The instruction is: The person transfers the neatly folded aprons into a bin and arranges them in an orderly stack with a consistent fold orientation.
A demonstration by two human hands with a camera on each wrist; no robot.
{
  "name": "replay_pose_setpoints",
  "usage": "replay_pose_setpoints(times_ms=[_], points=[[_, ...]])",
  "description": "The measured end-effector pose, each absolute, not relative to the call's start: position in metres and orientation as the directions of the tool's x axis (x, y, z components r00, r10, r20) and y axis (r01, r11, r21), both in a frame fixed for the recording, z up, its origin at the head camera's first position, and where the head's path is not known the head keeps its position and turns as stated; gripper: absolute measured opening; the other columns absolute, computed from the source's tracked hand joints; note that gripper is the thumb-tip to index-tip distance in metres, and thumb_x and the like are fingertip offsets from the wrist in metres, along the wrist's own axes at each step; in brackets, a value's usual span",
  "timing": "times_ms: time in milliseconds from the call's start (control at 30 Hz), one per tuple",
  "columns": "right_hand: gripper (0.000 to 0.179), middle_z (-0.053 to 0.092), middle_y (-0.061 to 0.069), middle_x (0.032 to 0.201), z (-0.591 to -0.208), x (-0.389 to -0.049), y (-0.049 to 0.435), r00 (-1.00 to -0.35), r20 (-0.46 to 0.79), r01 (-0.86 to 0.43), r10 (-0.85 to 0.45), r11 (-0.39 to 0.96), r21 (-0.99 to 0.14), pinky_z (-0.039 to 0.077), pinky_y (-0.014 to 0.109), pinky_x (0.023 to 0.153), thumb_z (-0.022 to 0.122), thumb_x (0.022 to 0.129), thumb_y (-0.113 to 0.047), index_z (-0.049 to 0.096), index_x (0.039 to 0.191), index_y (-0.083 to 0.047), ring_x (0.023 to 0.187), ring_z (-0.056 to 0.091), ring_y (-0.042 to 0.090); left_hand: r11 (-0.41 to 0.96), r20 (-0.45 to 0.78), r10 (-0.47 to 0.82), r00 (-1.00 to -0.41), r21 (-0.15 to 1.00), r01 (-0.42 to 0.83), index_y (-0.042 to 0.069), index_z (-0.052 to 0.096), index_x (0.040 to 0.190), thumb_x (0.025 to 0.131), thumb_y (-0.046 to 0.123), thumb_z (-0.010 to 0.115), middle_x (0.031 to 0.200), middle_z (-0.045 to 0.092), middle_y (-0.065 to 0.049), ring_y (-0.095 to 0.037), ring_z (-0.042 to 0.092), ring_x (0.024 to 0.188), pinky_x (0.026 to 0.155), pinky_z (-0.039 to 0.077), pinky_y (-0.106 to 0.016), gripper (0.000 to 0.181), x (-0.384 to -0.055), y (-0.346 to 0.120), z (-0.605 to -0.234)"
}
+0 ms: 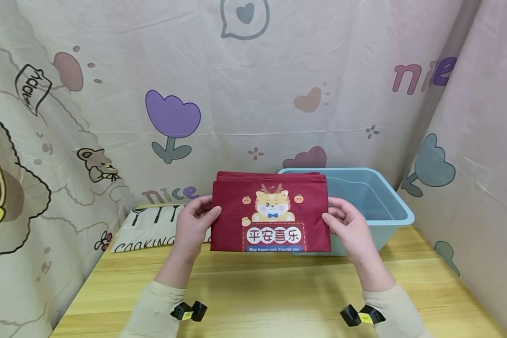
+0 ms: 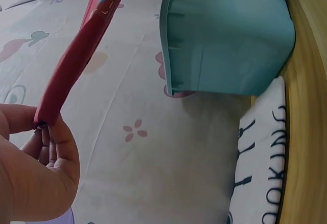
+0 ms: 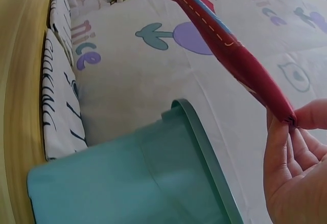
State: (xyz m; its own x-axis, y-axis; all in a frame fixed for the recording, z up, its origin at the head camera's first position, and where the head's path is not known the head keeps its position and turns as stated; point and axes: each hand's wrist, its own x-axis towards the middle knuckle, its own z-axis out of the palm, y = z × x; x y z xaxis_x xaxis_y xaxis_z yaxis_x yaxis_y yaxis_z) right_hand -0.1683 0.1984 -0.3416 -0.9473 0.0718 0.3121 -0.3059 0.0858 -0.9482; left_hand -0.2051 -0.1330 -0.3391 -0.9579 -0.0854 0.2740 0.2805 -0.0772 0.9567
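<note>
A folded dark red cloth [image 1: 272, 202], printed with a cartoon animal and lettering, is held up level above the table. My left hand [image 1: 193, 230] pinches its left edge between thumb and fingers, and my right hand [image 1: 351, 229] pinches the right edge. Seen edge-on in the left wrist view, the red cloth [image 2: 71, 65] is a thick stack of layers. In the right wrist view, thumb and fingertips of the right hand [image 3: 296, 168] close on one end of it. Whether it is an apron or something else, I cannot tell.
Behind the cloth at right stands a light blue plastic bin [image 1: 388, 230], partly hidden. A folded white cloth [image 1: 152, 227] with "COOKING" lettering and utensil prints lies at the back left of the wooden table [image 1: 270, 291]. Printed curtains [image 1: 245, 94] hang around the back and sides.
</note>
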Motion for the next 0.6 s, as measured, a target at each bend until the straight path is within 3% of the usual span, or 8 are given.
replay_pose_setpoints(times_ms=[267, 600], points=[[0.036, 0.066, -0.004, 0.092, -0.342, -0.166, 0.215, -0.931, 0.351, -0.341, 0.099, 0.107, -0.934, 0.055, 0.022, 0.067, 0.061, 0.097, -0.002, 0.053, 0.13, 0.007, 0.077, 0.064, 0.01, -0.142, 0.273, -0.086, -0.958, 0.949, 0.283, -0.014, 0.059, 0.12, 0.089, -0.008, 0.065, 0.097, 0.062, -0.007, -0.011, 0.06, 0.081, 0.071, 0.055, -0.022, 0.032, -0.209, -0.113, -0.342], [0.028, 0.067, -0.003, 0.093, -0.342, -0.169, 0.237, -0.899, 0.412, -0.411, 0.147, 0.039, -0.911, 0.057, 0.022, 0.066, 0.06, 0.097, -0.002, 0.063, 0.124, -0.008, 0.081, 0.063, 0.01, -0.192, 0.264, -0.057, -0.963, 0.944, 0.27, -0.01, 0.062, 0.12, 0.09, -0.006, 0.066, 0.097, 0.062, -0.008, -0.013, 0.062, 0.08, 0.069, 0.056, -0.024, 0.031, -0.214, -0.089, -0.346]])
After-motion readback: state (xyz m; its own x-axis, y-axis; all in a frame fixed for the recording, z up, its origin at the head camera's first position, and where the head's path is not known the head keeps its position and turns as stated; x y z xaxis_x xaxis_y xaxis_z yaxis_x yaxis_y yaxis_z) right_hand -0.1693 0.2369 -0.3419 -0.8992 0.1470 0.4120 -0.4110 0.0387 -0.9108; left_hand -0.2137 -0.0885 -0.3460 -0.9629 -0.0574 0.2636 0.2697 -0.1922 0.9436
